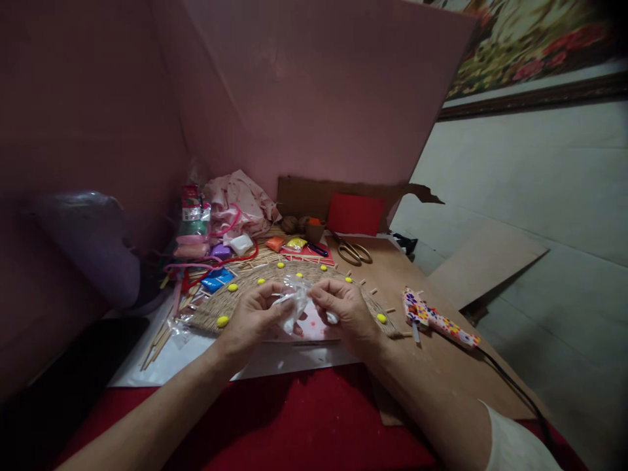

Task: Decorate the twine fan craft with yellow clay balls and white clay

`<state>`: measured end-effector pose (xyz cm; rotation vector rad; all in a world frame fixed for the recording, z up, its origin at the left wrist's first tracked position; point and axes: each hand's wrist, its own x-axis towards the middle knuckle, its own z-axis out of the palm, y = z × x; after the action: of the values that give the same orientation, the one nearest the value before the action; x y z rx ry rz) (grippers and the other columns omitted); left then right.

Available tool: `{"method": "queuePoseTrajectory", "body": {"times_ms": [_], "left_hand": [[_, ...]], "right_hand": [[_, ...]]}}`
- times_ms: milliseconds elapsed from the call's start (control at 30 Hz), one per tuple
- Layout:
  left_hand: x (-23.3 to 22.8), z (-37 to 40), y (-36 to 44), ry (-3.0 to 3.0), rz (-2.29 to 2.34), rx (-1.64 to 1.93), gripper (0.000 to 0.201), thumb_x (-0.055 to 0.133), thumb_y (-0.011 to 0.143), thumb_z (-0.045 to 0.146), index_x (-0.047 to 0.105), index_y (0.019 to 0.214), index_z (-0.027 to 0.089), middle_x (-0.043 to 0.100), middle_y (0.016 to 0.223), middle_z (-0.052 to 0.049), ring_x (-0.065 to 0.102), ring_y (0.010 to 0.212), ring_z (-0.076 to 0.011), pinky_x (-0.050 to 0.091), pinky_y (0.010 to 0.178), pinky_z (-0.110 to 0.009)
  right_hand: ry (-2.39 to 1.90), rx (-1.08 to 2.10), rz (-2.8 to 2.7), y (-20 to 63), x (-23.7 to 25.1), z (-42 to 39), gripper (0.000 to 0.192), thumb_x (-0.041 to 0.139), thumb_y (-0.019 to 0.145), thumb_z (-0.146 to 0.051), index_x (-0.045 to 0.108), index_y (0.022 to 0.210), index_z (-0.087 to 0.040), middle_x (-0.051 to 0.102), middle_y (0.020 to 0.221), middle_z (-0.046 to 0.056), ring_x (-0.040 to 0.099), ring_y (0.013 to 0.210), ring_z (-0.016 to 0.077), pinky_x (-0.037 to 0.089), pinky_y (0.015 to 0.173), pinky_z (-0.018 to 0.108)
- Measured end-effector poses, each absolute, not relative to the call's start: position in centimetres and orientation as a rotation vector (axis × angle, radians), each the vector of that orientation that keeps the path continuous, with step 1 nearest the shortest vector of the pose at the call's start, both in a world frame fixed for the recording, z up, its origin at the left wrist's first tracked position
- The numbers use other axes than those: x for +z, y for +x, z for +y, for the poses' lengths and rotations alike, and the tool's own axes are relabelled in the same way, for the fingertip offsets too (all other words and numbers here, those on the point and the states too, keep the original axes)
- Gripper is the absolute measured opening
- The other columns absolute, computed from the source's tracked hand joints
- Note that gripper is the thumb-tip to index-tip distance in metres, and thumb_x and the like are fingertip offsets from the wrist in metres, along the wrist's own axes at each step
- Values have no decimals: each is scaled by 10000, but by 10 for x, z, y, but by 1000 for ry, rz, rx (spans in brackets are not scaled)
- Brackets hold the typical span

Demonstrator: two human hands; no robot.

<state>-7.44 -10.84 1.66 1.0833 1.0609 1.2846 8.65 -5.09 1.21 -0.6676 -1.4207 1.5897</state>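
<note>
Between both hands is a small clear plastic bag (296,288) with something white in it. My left hand (262,313) is closed, pinching the bag's left side. The fingers of my right hand (347,307) pinch its other side, and a bit of white shows under them. Just beneath and behind the hands lies a half-round piece woven from twine (206,315), dotted with several yellow buttons or clay spots. Sticks poke out along its curved rim. Its pink patterned centre (314,325) is partly covered by my hands.
Gold-handled scissors (354,252) and a red card (356,214) are at the back. A flower-patterned glue gun (436,317) rests on cardboard (392,275) at right, its cord trailing forward. Coloured clay packets (218,280) and pink fabric (243,199) crowd the back left, near thin sticks (156,347).
</note>
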Motion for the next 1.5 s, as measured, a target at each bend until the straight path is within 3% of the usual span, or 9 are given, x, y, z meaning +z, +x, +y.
{"method": "queuePoseTrajectory", "body": {"times_ms": [167,400,567,800,1000,1267,1500], "left_hand": [[21,-111,-75,1094,1063,1274,321,722,686,379,624,895,157,672,849,-48,650,677,-168,540,568,-282],[22,-110,-77,1079,1231,1400,254,692,714,380,643,736,131,612,621,-5,527,505,-85,428,450,-179],[19,-105,-81,1055,1238,1517,214,717,692,348,654,710,144,602,600,17,491,499,-62,375,451,-156],[18,-106,-82,1044,1227,1535,216,719,687,357,648,707,154,574,580,33,462,491,-62,346,447,-161],[17,-105,-83,1032,1229,1523,228,713,692,369,648,731,154,587,596,26,476,499,-71,352,454,-170],[21,-107,-77,1084,1221,1531,220,725,680,345,633,701,146,582,593,28,470,509,-64,352,468,-167],[29,-113,-71,1074,1259,1414,231,709,684,366,642,714,147,596,585,10,476,483,-79,345,448,-186]], "right_hand": [[-662,1312,-1622,88,17,-49,211,687,728,-339,611,657,-156,499,559,-34,415,515,74,319,485,210],[-667,1395,-1677,88,18,-50,211,689,716,-355,651,773,-155,551,608,-19,463,526,80,366,497,217],[-659,1533,-1533,89,15,-45,291,697,703,-361,600,907,-177,535,569,-37,405,433,61,243,365,175],[-630,1764,-1210,90,21,-45,93,542,627,-165,529,717,-184,464,538,-62,277,367,33,130,339,160],[-623,1811,-1156,91,24,-46,67,509,606,-176,496,671,-170,433,569,-42,318,421,51,176,380,172],[-774,1481,-1592,86,13,-48,296,672,719,-439,584,796,-167,464,614,-42,368,479,68,300,421,193],[-805,1257,-1704,86,13,-50,258,662,743,-411,585,685,-172,479,551,-39,375,463,78,275,427,211]]}}
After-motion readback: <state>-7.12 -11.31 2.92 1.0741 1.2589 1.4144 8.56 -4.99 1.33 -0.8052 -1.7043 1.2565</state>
